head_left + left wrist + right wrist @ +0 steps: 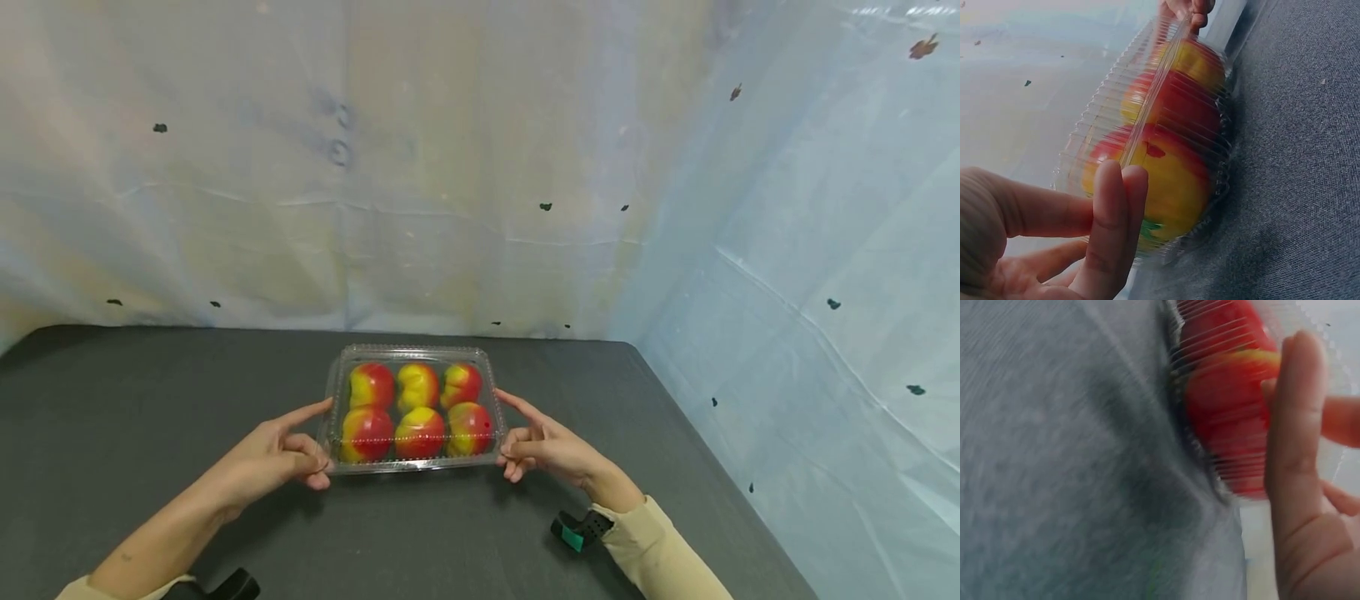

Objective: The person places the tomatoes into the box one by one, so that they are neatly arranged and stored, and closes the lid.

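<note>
A clear plastic clamshell container, its lid down, holds several red-and-yellow fruits in two rows. At its front left corner, my left hand pinches the rim between thumb and fingers, with the index finger stretched along the left side. The left wrist view shows that pinch on the thin plastic rim. On the opposite side, my right hand pinches the front right corner, index finger extended along the edge. Seen from the right wrist, its fingers partly hide the container and a red fruit.
The container is over a dark grey cloth-covered table. Pale plastic sheeting with small dark patches hangs behind it, and more sheeting hangs along the right side. A dark strap is on my right wrist.
</note>
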